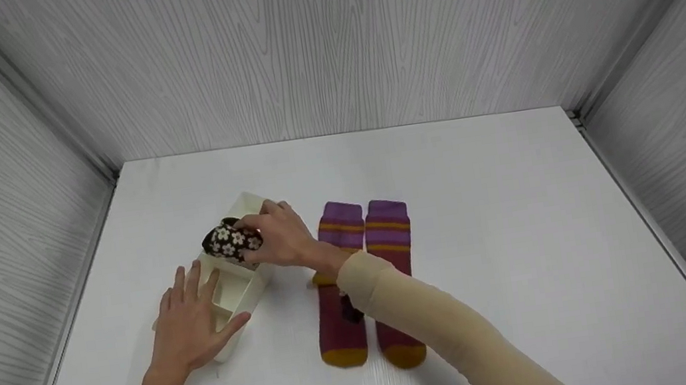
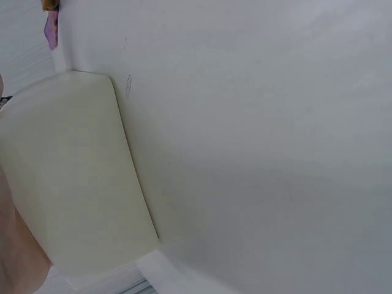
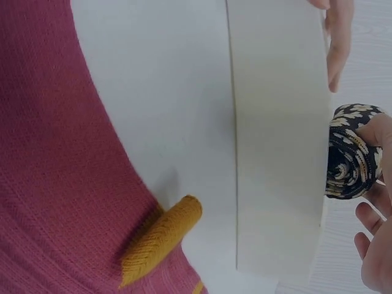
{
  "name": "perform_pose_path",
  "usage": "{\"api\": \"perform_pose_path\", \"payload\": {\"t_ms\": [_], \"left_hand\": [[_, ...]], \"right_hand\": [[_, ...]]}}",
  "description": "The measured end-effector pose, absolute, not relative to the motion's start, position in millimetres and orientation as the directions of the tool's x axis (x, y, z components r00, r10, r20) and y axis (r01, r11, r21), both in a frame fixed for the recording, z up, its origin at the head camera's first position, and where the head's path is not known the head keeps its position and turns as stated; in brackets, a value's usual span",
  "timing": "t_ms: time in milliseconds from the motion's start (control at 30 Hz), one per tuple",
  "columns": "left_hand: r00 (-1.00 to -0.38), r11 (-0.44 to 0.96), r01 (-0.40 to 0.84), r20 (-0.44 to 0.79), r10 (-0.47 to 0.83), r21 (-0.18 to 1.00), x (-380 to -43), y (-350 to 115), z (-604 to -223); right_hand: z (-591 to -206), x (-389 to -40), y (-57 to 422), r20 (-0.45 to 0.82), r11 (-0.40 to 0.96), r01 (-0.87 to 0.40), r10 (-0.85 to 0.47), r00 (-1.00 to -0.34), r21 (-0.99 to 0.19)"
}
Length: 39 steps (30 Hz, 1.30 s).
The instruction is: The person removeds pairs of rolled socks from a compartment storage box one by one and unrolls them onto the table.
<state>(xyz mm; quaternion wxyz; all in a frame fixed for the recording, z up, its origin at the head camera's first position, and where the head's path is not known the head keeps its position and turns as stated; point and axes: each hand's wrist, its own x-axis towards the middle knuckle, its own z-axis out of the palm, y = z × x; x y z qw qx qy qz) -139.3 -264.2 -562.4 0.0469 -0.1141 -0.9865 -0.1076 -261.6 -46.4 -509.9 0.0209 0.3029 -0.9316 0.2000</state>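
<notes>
One floral roll pinched in the right hand — left hand spread across the divided box

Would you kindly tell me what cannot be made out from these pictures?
- Head view: part of the pale box, covered by the left hand.
- Head view: parts of the striped socks, covered by the right forearm.
- Head view: part of the flowered roll, covered by the right hand.
- Left wrist view: most of the left hand, cut off by the left edge.
</notes>
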Motion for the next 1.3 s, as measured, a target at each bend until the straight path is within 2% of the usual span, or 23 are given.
{"api": "perform_pose_path", "payload": {"t_ms": [367, 700, 967, 1100, 1300], "left_hand": [[-0.97, 0.946, 0.237, 0.104, 0.218, 0.221, -138.1, -264.6, -558.9], [-0.945, 0.93, 0.275, 0.246, 0.215, 0.244, -138.7, -237.6, -542.5], [-0.907, 0.852, 0.327, 0.389, 0.162, 0.408, -147.1, -182.2, -530.8], [-0.922, 0.764, 0.322, 0.37, 0.118, 0.56, -151.8, -148.7, -526.4], [-0.956, 0.632, 0.278, 0.272, 0.109, 0.723, -155.6, -112.9, -524.3]], "right_hand": [[-498.7, -251.6, -18.5, 0.248, 0.637, -0.58, -0.537, -0.806, -0.507], [-501.6, -236.0, 27.9, 0.316, 0.536, -0.584, -0.511, -0.799, -0.61], [-503.8, -225.8, 78.6, 0.366, 0.453, -0.596, -0.498, -0.786, -0.663], [-504.4, -219.4, 106.3, 0.384, 0.458, -0.603, -0.486, -0.785, -0.653], [-505.7, -208.1, 136.3, 0.412, 0.524, -0.628, -0.478, -0.776, -0.576]]}}
